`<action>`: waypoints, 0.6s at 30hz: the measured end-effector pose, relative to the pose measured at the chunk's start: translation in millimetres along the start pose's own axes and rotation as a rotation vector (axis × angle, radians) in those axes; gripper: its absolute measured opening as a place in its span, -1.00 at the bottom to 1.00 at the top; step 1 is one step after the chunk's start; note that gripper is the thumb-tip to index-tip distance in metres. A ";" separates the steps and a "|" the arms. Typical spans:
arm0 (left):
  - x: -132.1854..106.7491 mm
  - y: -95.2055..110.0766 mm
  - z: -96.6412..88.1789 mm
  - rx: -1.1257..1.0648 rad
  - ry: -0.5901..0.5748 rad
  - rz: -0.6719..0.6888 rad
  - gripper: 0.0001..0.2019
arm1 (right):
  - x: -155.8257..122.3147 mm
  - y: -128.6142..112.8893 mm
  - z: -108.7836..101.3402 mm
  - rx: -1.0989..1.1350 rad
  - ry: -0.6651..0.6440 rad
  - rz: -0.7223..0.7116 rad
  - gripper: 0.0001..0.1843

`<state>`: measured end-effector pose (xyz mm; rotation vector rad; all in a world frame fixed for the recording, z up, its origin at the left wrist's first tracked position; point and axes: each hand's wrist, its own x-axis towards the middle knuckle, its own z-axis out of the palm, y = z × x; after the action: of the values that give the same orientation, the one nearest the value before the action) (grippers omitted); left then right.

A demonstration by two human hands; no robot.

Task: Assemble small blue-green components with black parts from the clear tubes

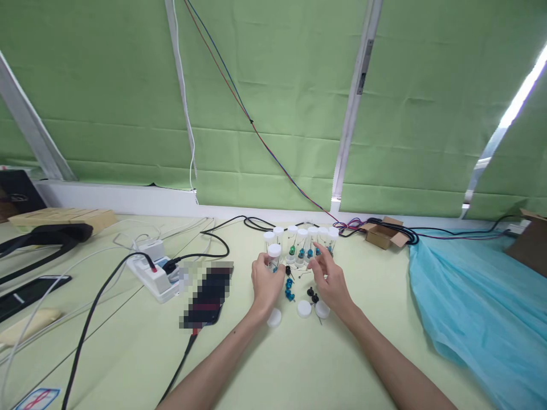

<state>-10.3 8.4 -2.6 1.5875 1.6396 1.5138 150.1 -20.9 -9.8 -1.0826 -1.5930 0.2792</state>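
Observation:
My left hand [265, 280] is wrapped around a small clear vial with a white cap [274, 254] that stands on the pale green table [299, 364]. My right hand [330, 279] hovers beside it, fingers spread, its fingertips near a row of several capped clear vials [301, 239] with green and blue pieces inside. Between my hands lie small blue pieces [289, 289] and black pieces [313, 295]. Three loose white caps [304, 308] rest on the table just in front of my wrists.
A white power strip [154, 272] with black cables sits at the left, beside a phone [208, 296]. A blue plastic sheet [478, 307] covers the right side. A small open cardboard box [382, 233] and tangled wires lie at the back by the green blinds.

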 end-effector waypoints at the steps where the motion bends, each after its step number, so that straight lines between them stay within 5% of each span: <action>1: 0.2 0.2 -0.4 0.001 0.009 0.000 -0.86 | -0.1 0.3 0.1 0.000 -0.003 0.002 -0.52; 18: -0.3 0.1 -0.5 -0.073 0.191 0.026 -0.62 | 0.5 -2.3 -0.2 -0.029 -0.033 0.009 -0.61</action>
<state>-10.5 7.9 -2.5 1.4701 1.6470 1.7656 149.2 -22.0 -7.8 -1.1122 -1.6263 0.2822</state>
